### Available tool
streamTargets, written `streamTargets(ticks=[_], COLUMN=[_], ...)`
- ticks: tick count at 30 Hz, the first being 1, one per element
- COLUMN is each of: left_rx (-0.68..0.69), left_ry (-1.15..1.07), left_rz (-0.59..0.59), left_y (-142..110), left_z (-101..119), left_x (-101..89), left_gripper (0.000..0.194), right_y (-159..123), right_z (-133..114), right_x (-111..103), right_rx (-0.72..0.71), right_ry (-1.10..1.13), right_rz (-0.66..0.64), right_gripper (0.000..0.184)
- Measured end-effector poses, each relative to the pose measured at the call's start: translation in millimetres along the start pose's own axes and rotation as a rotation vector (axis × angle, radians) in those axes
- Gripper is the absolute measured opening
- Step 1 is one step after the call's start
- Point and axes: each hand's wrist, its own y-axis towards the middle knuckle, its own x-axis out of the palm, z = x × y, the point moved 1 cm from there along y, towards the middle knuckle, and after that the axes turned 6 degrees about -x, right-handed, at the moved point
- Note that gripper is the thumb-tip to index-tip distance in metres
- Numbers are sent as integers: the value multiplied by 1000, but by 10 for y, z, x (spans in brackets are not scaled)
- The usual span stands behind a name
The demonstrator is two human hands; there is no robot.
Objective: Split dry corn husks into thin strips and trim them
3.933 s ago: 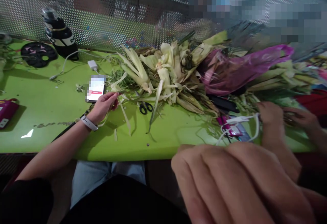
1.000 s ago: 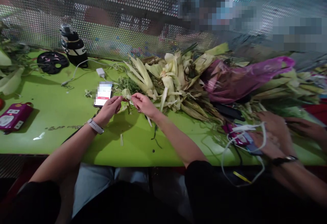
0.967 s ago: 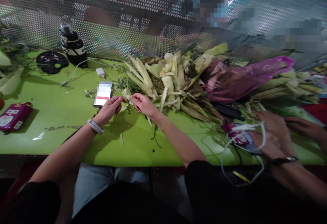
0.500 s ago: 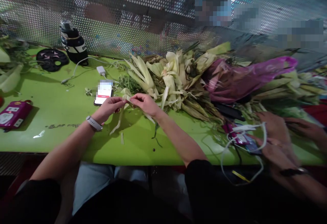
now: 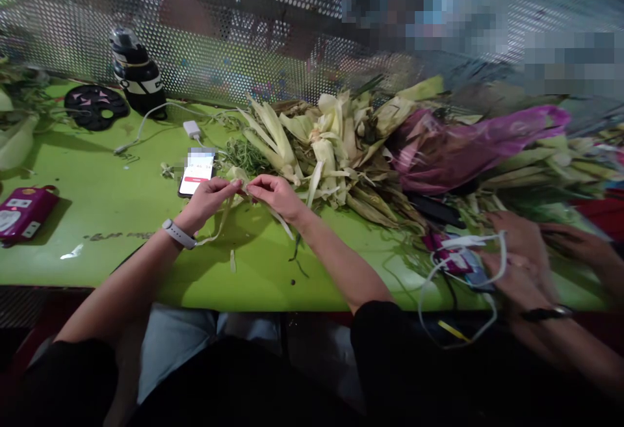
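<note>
My left hand [image 5: 208, 203], with a pale watch on its wrist, pinches a strip of corn husk [image 5: 223, 220] between thumb and fingers. The strip's loose end trails down towards that wrist. Close beside it, my right hand [image 5: 277, 196] is closed in a pinch on the same piece of husk; the fingertips hide most of the gripped part. Just beyond my left hand lies a lit phone [image 5: 196, 179]. A heap of corn husks [image 5: 325, 151] spreads behind and to the right of my right hand.
On the green table [image 5: 112, 199] are a dark bottle [image 5: 141, 82], a black mask-like item [image 5: 95, 105], a purple socket block [image 5: 28, 212] and a white charger [image 5: 192, 129]. Right are a pink plastic bag [image 5: 439, 154], a white cable [image 5: 422, 310] and another person's hands [image 5: 521, 268].
The husk strip's loose end has swung from hanging below my left hand to lying nearer my left wrist. My hands remain close together, and the view has shifted slightly.
</note>
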Motion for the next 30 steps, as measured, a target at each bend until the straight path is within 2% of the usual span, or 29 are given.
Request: streamTargets(ticks=[4,10,17,19,22,24,28,30], left_rx=[-68,-77,-104,-102,-92,-85,-76,-66], left_ry=[-62,-209,-169,-179,-185,-199,-261,-269], left_rz=[-75,-137,-104,-99,-84,-77,-103,-122], left_y=[-6,28,58,78,92,81,28,9], left_z=[9,-15,-65,-96,-121,-113,-60,-38], left_x=[-8,-23,-33,-34,-23,-5,37,49], left_gripper=[32,36,35,34,35,36,35,33], right_y=[-9,18,23,7,-73,-141,-221,-223], right_z=[3,66,108,84,-24,-88,-47,33], right_x=[-39,-57,-17,-13,21,88,275,343], right_rx=[-29,-35,-34,-119,-344,-375,-173,-132], right_ry=[-38,-63,-157,-286,-532,-625,-592,-559], right_rz=[44,44,33,92,223,157,-124,-136], right_gripper=[33,36,30,24,16,15,24,21])
